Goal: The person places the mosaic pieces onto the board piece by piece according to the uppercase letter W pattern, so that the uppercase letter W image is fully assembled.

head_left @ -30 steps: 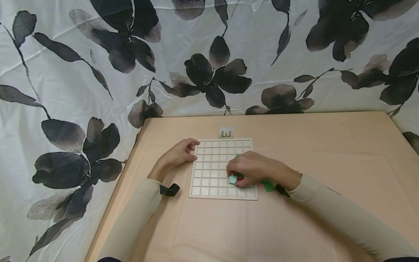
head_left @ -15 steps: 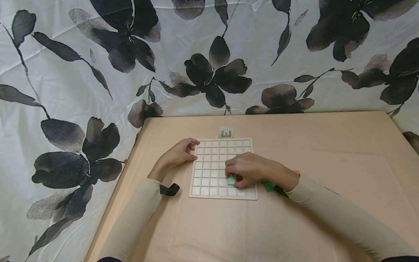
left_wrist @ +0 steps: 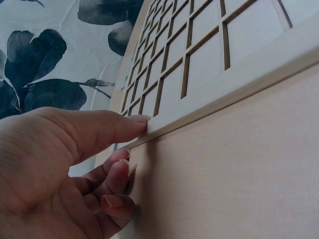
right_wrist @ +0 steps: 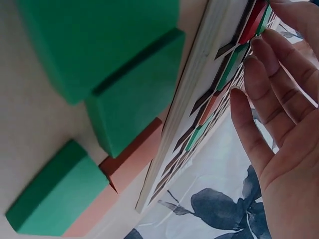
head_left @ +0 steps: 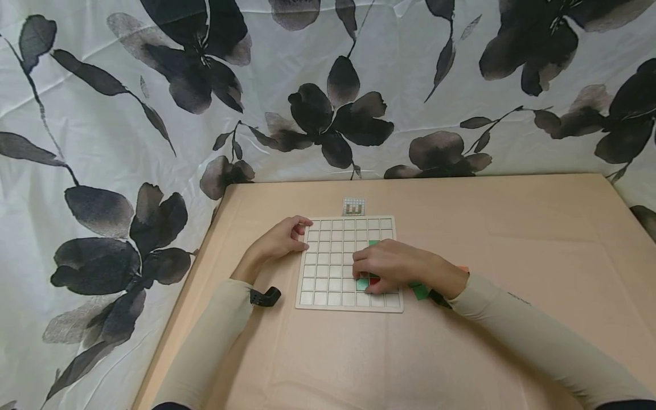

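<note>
A white gridded board (head_left: 328,271) lies on the table. My left hand (head_left: 281,238) holds its left edge near the far corner; the left wrist view shows the thumb (left_wrist: 117,125) on the rim and a fingertip against the side. My right hand (head_left: 389,265) reaches over the board's right half, thumb and fingertips around a mint-green tile (head_left: 362,284) in a cell. Right of that tile sits a red tile (head_left: 374,281), partly covered. Another green tile (head_left: 373,243) shows beyond the hand. In the right wrist view, red, green and orange tiles fill a row of cells.
Loose green tiles (head_left: 421,292) and an orange tile (head_left: 463,268) lie right of the board, partly under the right wrist. The right wrist view shows green blocks (right_wrist: 139,94) near the board's edge. A small grid-patterned card (head_left: 353,207) lies beyond the board. Floral cloth (head_left: 338,114) hangs behind.
The mint-green tile, tilted in my right fingers a second ago, now lies flat in its cell. The right hand has shifted slightly left. My left hand has stayed put.
</note>
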`<state>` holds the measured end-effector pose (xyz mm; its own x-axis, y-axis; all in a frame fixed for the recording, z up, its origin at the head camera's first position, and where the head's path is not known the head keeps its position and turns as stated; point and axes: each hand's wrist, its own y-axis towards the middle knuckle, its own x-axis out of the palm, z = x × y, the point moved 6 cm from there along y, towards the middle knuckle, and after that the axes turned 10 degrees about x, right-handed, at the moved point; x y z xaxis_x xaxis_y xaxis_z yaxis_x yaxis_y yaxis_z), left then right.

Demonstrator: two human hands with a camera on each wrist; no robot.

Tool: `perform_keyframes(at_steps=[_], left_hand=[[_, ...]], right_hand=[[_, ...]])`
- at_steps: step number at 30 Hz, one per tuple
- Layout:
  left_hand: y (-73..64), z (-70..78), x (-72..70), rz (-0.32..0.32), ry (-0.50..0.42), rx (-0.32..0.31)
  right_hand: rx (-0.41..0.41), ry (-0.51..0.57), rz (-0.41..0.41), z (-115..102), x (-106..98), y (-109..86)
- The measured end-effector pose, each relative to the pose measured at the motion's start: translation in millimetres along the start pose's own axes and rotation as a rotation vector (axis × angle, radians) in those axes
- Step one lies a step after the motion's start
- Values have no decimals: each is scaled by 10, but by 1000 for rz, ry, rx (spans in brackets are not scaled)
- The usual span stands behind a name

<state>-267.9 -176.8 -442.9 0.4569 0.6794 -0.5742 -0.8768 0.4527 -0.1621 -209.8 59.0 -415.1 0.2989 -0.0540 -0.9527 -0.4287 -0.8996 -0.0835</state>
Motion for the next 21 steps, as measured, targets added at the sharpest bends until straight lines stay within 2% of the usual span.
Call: perform_keyframes(at_steps=[9,15,21], left_hand=[[9,0,-7,0,-2,3],[0,10,-2,0,6,-4],[-1,0,1,1,6,-11]], right_hand=[[15,-11,-2,54,22,-11],[3,32,20,80,-10,-57],[48,93,22,158,-86,-148]])
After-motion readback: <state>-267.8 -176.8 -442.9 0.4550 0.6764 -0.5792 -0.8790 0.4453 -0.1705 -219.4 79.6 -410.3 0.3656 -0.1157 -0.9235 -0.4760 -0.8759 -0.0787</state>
